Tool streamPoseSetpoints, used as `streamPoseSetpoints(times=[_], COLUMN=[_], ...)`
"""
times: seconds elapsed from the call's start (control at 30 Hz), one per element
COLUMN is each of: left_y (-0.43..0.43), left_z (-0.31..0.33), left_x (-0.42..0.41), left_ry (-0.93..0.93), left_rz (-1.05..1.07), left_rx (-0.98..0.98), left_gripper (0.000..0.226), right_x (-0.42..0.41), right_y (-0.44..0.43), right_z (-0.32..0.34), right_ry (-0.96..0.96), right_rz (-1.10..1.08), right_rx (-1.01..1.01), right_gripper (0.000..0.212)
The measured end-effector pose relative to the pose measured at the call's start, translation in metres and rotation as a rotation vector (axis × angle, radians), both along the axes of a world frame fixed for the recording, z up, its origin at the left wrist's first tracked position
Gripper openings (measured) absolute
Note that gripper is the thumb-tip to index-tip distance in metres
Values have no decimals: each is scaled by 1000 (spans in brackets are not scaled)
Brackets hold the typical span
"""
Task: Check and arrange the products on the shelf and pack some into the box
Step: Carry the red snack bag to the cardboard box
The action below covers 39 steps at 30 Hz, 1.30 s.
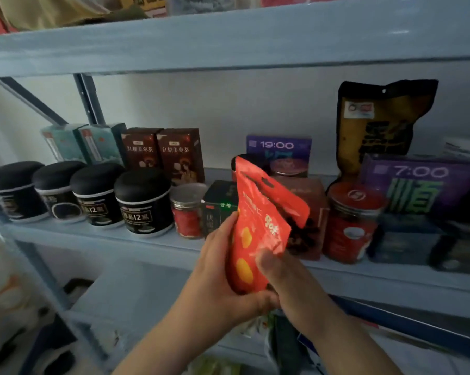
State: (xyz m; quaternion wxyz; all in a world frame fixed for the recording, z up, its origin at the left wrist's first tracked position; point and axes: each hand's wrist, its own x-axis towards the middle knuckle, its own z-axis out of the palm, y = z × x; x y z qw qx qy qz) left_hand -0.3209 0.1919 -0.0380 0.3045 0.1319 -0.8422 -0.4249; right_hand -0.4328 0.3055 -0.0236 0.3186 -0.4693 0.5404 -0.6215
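A red snack pouch with yellow shapes is held up in front of the middle shelf, tilted slightly left. My left hand grips its left edge and bottom. My right hand holds its lower right side, thumb pressed on the front. Behind the pouch stand a dark green box, a red box and a red-lidded jar.
Several black-lidded tubs line the shelf's left. Behind them stand teal boxes and brown tea boxes. A small clear jar, purple boxes and a black-yellow bag fill the right. The upper shelf hangs close above.
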Motion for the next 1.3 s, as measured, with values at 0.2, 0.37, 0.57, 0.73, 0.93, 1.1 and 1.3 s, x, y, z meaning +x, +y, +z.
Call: streamPoseSetpoints(times=[0.2, 0.37, 0.57, 0.73, 0.93, 1.1, 1.3], left_y=[17, 26, 17, 3, -20, -29, -31], left_z=[-16, -30, -38, -47, -59, -57, -68], left_x=[-8, -16, -13, -11, 4, 6, 3], left_ry=[84, 98, 36, -21, -65, -132, -172], left_rz=[-213, -215, -270, -241, -478, -669, -986], left_rx=[353, 386, 400, 507, 982, 1360, 1358], left_gripper=[51, 39, 53, 57, 86, 106, 82], right_x=[-4, -4, 0, 3, 15, 32, 62], right_y=[15, 24, 23, 12, 3, 10, 29], right_z=[-1, -11, -28, -40, -47, -53, -65], right_ry=[122, 92, -8, -23, -170, -147, -79], right_rz=[-109, -106, -241, -325, -462, -678, -878], right_rx=[-87, -153, -178, -127, -123, -69, -50], right_gripper=[77, 71, 37, 38, 55, 33, 40])
